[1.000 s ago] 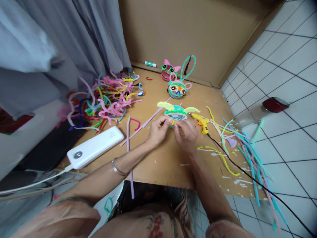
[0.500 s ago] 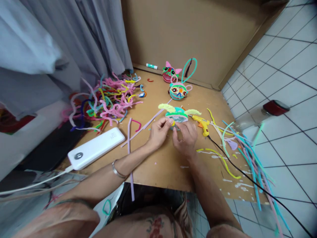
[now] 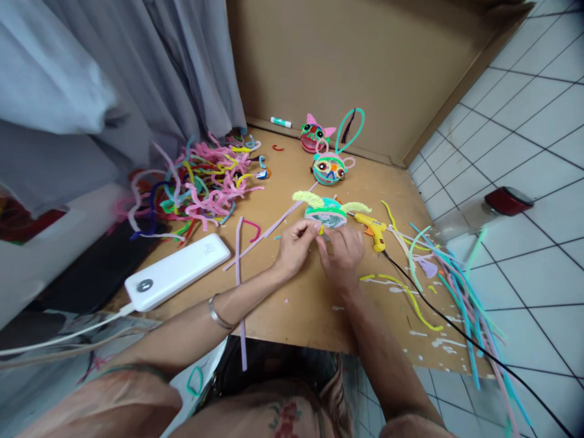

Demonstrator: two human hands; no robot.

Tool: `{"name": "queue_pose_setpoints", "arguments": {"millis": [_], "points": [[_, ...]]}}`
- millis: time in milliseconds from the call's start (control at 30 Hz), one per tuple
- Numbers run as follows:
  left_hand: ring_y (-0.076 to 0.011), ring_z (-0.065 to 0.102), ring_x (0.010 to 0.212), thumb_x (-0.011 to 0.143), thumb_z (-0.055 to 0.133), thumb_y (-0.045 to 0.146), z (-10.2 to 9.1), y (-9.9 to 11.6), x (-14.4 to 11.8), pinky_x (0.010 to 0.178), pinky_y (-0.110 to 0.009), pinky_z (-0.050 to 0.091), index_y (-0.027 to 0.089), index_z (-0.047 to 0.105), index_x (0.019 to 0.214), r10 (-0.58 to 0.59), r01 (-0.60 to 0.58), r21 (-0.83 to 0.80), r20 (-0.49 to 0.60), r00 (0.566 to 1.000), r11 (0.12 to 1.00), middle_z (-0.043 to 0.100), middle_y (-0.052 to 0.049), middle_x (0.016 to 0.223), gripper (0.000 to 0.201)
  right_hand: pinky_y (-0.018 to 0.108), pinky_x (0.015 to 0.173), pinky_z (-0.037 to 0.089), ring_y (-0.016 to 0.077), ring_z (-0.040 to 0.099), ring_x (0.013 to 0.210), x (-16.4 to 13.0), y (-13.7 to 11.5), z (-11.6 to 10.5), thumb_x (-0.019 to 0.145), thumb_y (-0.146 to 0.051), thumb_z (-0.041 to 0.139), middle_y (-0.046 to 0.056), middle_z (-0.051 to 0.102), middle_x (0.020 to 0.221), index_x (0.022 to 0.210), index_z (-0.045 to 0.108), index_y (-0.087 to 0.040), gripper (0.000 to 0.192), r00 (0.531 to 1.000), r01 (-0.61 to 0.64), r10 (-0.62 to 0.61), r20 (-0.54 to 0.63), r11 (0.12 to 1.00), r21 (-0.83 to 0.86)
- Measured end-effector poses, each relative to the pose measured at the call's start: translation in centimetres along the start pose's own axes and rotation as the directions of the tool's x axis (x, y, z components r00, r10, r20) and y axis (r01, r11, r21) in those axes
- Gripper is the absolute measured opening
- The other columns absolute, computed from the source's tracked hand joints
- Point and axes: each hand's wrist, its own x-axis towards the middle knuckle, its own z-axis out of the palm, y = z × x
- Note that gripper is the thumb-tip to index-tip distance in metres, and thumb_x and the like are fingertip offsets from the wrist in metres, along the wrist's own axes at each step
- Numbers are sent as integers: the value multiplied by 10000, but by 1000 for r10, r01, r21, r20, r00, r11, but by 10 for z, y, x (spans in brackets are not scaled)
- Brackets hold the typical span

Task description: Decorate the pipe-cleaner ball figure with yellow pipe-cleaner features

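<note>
Between my fingertips is a small yellow piece of pipe cleaner [image 3: 320, 230]. My left hand [image 3: 294, 246] pinches it from the left, and my right hand [image 3: 342, 252] closes on it from the right. Just beyond my fingers sits a round green and teal pipe-cleaner figure [image 3: 326, 210] with two pale yellow ear-like pieces; my hands partly cover its near side. To the right of it lies a yellow hot glue gun [image 3: 373, 230], its nozzle pointing toward the figure. Farther back stand a teal figure with pink loops [image 3: 329, 170] and a red one with pink ears [image 3: 314, 139].
A tangled heap of pipe cleaners [image 3: 205, 182] lies at the left, with a white power bank [image 3: 177, 274] in front. Straight pipe cleaners [image 3: 465, 298] spread over the right edge near the glue gun's black cord [image 3: 438, 316]. A glue stick [image 3: 280, 122] rests against the cardboard wall.
My right thumb and fingers have shifted slightly up around the small yellow piece. Both hands remain in front of the green figure, and the other things stay in place.
</note>
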Motion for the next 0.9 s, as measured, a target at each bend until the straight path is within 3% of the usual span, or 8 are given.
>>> {"name": "queue_pose_setpoints", "arguments": {"millis": [200,400,667,900], "points": [[-117,444,656,831,640,524,0,0,-1,660,-247,376,158,615,679,-41,42,-30,27,999,999,526,16,658,397,324,680,344,187,580,770,0,1,-1,949,-276,563,54,656,784,927,639,-179,125,999,-36,36,29,999,25],[-114,369,619,855,582,586,1,2,-1,605,-253,339,164,526,612,-35,37,-59,37,999,998,419,20,624,490,312,679,381,175,593,753,2,4,-1,920,-277,620,47,679,777,934,638,-181,99,998,-64,66,-20,995,83],[-131,442,647,844,571,605,0,12,2,642,-269,391,162,626,734,-38,39,-42,18,999,998,534,-6,670,459,299,654,427,160,591,711,4,5,-1,917,-292,615,31,663,757,932,655,-201,101,984,-164,175,-31,960,227],[-114,483,635,794,664,394,-1,21,0,634,-250,405,158,663,788,-70,69,24,44,997,997,592,3,683,236,305,694,442,176,608,774,3,4,-3,911,-242,601,44,681,796,966,663,-191,97,991,-130,134,-2,966,223]]}}
